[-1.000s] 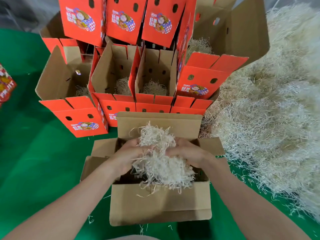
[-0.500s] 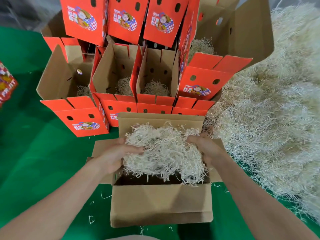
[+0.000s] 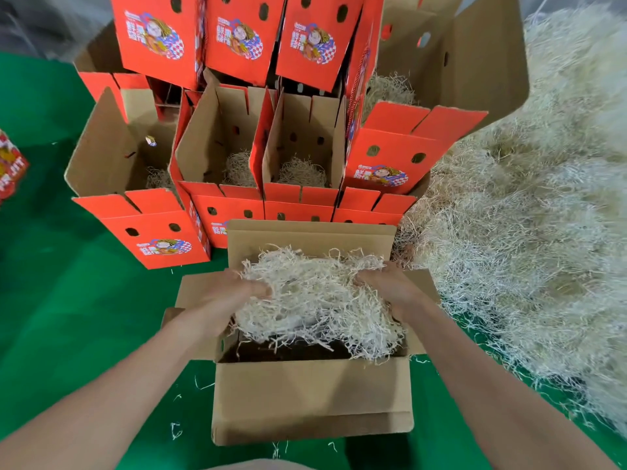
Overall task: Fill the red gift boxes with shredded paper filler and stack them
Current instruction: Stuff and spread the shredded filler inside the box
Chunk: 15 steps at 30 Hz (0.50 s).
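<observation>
i see the left hand [image 3: 234, 293] and right hand [image 3: 393, 290] each gripping an end of a wad of shredded paper [image 3: 315, 303], fingers curled into the pale, crinkly, tangled strands. the wad hangs over the mouth of the open box [image 3: 312, 398] right in front of me, whose four flaps are folded outward and show plain brown corrugated card. its lower strands dip inside the box, and the interior under them is dark. just behind it stand the red gift boxes [image 3: 234, 215], glossy red outside with a cartoon print and oval holes, brown inside. in the row nearest me three are open, and each has a small nest of filler [image 3: 302, 171] at the bottom. more red boxes are stacked above that row, and one tilted box [image 3: 390, 157] leans at the right end. to the right a loose heap [image 3: 526, 239] of the same straw-coloured filler spreads over the green floor [image 3: 68, 317], with stray strands scattered beside the open box. a second ago my hands were close together round a tight, upright clump. now they are well apart and the wad is pulled wide and flat across the opening.
</observation>
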Each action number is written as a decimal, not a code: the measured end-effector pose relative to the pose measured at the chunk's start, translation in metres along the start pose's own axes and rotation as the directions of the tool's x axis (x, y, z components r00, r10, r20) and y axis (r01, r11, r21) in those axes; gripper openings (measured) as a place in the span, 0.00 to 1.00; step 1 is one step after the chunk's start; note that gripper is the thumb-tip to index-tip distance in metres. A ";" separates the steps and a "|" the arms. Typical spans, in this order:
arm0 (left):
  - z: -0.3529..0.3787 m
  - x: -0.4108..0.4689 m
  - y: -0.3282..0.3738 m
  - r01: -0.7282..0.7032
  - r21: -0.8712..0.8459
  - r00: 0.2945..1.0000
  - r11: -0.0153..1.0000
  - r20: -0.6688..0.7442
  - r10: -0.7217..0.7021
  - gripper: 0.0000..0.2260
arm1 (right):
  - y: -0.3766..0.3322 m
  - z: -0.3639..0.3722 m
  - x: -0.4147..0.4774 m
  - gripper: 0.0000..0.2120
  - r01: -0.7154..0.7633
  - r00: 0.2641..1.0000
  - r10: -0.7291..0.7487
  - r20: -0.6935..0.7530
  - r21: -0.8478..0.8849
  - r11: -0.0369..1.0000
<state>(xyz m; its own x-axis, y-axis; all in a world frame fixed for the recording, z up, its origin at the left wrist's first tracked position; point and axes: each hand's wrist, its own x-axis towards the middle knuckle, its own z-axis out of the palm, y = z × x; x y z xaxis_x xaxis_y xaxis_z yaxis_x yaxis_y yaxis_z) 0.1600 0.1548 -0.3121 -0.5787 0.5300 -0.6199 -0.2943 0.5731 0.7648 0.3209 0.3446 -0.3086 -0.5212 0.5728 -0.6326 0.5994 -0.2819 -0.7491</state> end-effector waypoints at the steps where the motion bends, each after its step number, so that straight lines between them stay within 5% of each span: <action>1: 0.002 -0.001 0.000 0.010 -0.064 0.993 0.998 0.122 -0.003 0.43 | -0.001 0.007 0.000 0.42 -0.005 1.000 0.005 0.010 0.011 1.000; 3: 0.015 -0.002 0.000 0.000 -0.023 0.938 1.000 0.345 0.008 0.57 | -0.003 0.025 0.002 0.39 -0.011 0.999 0.010 0.035 0.032 0.999; 5: 0.036 -0.002 -0.006 0.002 0.044 0.908 0.999 0.418 -0.020 0.58 | -0.007 0.041 0.000 0.37 -0.020 0.997 0.015 0.071 0.078 0.997; 9: 0.038 0.020 -0.016 0.007 -0.039 0.976 0.999 0.219 0.002 0.38 | -0.010 0.024 -0.010 0.18 0.005 0.926 -0.053 0.374 0.129 0.992; 12: 0.025 0.031 -0.023 0.042 -0.053 0.993 0.998 0.116 -0.036 0.32 | 0.002 -0.006 -0.013 0.29 0.011 0.913 -0.055 0.404 0.109 0.994; 15: 0.030 0.022 -0.020 0.070 -0.140 0.970 0.988 0.239 -0.035 0.38 | 0.013 0.008 -0.018 0.31 0.051 0.910 -0.022 0.413 -0.059 0.997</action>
<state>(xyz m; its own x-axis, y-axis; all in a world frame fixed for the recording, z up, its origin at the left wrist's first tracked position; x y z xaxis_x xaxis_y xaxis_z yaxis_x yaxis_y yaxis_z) 0.1760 0.1737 -0.3460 -0.3694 0.6436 -0.6703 -0.4375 0.5160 0.7365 0.3328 0.3248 -0.3084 -0.7388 0.2095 -0.6406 0.6069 -0.2064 -0.7675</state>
